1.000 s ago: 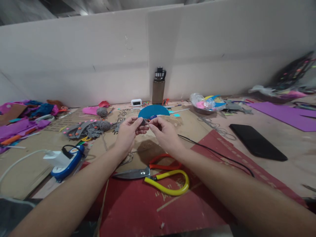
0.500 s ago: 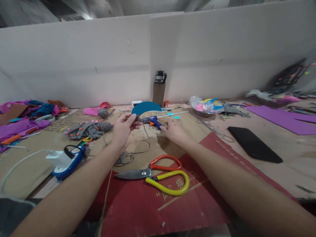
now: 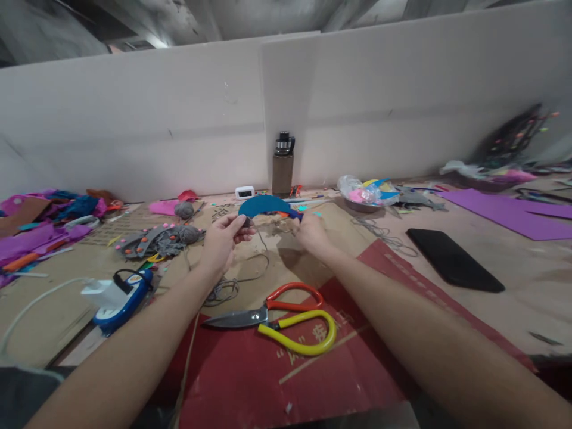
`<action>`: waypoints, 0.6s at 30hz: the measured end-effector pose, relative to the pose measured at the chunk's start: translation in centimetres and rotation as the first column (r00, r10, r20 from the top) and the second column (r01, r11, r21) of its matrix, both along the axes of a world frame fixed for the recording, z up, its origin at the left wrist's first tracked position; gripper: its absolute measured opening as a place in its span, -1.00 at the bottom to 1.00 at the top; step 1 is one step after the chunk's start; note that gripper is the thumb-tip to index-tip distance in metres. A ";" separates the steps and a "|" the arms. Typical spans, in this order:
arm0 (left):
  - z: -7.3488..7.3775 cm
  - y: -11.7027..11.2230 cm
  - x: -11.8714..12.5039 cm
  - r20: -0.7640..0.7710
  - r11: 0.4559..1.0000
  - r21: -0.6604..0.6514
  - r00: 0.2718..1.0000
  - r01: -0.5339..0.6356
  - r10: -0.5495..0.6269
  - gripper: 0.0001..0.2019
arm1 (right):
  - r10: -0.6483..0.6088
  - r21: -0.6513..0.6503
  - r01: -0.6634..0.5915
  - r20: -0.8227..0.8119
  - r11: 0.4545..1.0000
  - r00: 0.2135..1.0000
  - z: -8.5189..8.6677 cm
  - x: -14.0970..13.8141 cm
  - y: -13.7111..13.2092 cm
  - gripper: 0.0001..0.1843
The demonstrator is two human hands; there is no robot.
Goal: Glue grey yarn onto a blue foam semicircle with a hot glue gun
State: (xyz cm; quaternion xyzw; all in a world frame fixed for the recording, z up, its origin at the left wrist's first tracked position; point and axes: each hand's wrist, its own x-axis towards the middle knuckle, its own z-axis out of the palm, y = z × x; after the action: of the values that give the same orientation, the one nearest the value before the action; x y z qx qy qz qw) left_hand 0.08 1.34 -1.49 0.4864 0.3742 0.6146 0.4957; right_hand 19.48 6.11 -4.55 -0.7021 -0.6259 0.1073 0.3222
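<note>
My left hand (image 3: 222, 239) is closed, pinching a small dark grey piece (image 3: 247, 221) between thumb and fingers. A strand of grey yarn (image 3: 261, 239) trails from it down to a loose tangle on the cardboard. Across from it, my right hand (image 3: 313, 233) is wrapped round a blue glue gun (image 3: 295, 213), mostly hidden by the fingers. Just beyond both hands lies a teal rounded sheet (image 3: 263, 205). Nearer to me, large scissors (image 3: 286, 319) with one red and one yellow handle rest partly spread on the red cardboard.
A bottle (image 3: 283, 167) and a small white clock (image 3: 244, 192) stand by the back wall. At left are a power strip (image 3: 123, 304), grey yarn pieces (image 3: 156, 239) and coloured scraps (image 3: 49, 220). A black phone (image 3: 453, 260), a bowl (image 3: 366, 205) and a purple sheet (image 3: 487, 214) lie to the right.
My right hand has lifted the glue gun and turned it, so its body no longer points at my left hand. My left hand keeps its pinch. The view has shifted slightly.
</note>
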 end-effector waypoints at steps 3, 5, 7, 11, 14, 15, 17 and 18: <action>0.2 0.5 -0.6 0.062 0.999 -0.033 0.997 -0.032 0.034 -0.76 | -0.028 0.180 0.090 -0.321 0.979 0.947 0.8 1.2 -0.6 -0.74; 0.2 0.9 -1.1 0.090 0.998 -0.047 0.994 -0.053 0.057 -0.77 | 0.052 0.281 0.101 -0.490 0.955 0.870 1.1 1.6 -0.8 -0.69; 0.0 1.2 -1.4 0.105 0.997 -0.055 0.992 -0.063 0.068 -0.78 | 0.195 0.280 -0.013 -0.635 0.960 0.747 1.4 1.7 -1.0 -0.64; -0.3 1.6 -1.9 0.107 0.995 -0.062 0.991 -0.073 0.080 -0.77 | 0.281 0.186 -0.234 -0.824 0.954 0.492 1.6 1.5 -1.0 -0.75; -0.5 1.9 -2.2 0.101 0.994 -0.067 0.990 -0.090 0.097 -0.76 | 0.300 0.249 -0.168 -0.814 0.954 0.498 1.8 1.1 -1.5 -0.76; -0.5 1.9 -2.3 0.098 0.993 -0.071 0.990 -0.098 0.105 -0.76 | 0.326 0.288 -0.153 -0.804 0.945 0.497 2.1 1.0 -1.9 -0.76; -0.6 2.0 -2.5 0.089 0.990 -0.083 0.989 -0.115 0.122 -0.76 | 0.391 0.356 -0.163 -0.799 0.920 0.457 2.7 0.6 -2.9 -0.71; -0.6 2.0 -2.5 0.084 0.988 -0.089 0.988 -0.123 0.131 -0.76 | 0.422 0.378 -0.188 -0.799 0.906 0.429 3.1 0.4 -3.5 -0.67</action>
State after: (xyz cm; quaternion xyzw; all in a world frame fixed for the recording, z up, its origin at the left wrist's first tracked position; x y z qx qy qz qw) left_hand -2.44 3.34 -2.08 0.4125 0.4071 0.6500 0.4915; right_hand 19.85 2.66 -1.50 -0.3823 -0.5027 0.4283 0.6463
